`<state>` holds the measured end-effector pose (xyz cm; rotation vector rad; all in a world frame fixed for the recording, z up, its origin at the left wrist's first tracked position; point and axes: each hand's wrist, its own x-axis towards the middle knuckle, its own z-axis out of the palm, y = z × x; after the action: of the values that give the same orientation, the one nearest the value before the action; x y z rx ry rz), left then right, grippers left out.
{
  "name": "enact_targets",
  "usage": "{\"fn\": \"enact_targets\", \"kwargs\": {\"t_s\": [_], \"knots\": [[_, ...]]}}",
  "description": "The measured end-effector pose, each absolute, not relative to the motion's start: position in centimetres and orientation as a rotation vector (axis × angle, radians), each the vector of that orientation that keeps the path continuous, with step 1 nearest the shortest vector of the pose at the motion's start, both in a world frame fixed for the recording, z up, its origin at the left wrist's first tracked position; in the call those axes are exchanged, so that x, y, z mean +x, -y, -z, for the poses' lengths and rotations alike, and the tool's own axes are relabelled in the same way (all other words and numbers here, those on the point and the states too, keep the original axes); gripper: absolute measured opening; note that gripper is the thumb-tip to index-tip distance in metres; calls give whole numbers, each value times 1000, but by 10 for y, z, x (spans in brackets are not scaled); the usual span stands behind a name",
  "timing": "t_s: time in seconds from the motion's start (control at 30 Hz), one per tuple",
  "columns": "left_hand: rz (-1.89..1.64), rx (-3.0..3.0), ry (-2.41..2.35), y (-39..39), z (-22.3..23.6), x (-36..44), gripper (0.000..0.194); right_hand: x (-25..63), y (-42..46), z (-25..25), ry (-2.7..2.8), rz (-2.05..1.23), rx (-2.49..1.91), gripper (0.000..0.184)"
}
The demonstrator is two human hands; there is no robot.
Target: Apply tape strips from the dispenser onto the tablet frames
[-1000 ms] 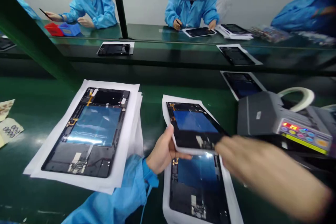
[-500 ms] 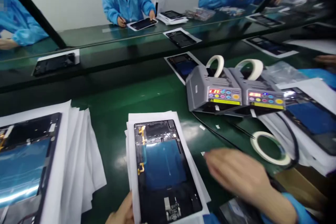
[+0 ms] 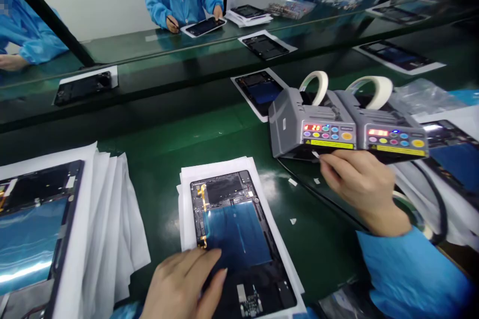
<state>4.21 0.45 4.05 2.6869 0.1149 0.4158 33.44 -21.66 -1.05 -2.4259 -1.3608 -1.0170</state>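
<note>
An opened tablet back [image 3: 239, 239] with a blue film lies on white sheets [image 3: 217, 169] on the green bench in front of me. My left hand [image 3: 183, 284] rests flat on its lower left part, fingers stretched out. My right hand [image 3: 355, 179] is at the outlet of the left grey tape dispenser [image 3: 310, 124], fingers pinched on a small white strip of tape [image 3: 315, 155].
A second tape dispenser [image 3: 389, 129] stands beside the first, both carrying white tape rolls. Another opened tablet on a paper stack [image 3: 37, 229] lies at the left, more at the right [image 3: 452, 154]. Small tape scraps dot the bench. People in blue coats work across the conveyor.
My right hand has moved up from the bench to the dispenser outlet and pinched the tape. My left hand has slid up onto the tablet.
</note>
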Motion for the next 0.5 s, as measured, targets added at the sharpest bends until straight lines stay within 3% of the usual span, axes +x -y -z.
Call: {"fn": "enact_targets", "kwargs": {"t_s": [0.27, 0.5], "knots": [[50, 2930, -97, 2, -22, 132, 11, 287, 150, 13, 1724, 341, -2091, 14], [-5, 2927, -91, 9, -1, 159, 10, 290, 148, 40, 1736, 82, -1977, 23]]}}
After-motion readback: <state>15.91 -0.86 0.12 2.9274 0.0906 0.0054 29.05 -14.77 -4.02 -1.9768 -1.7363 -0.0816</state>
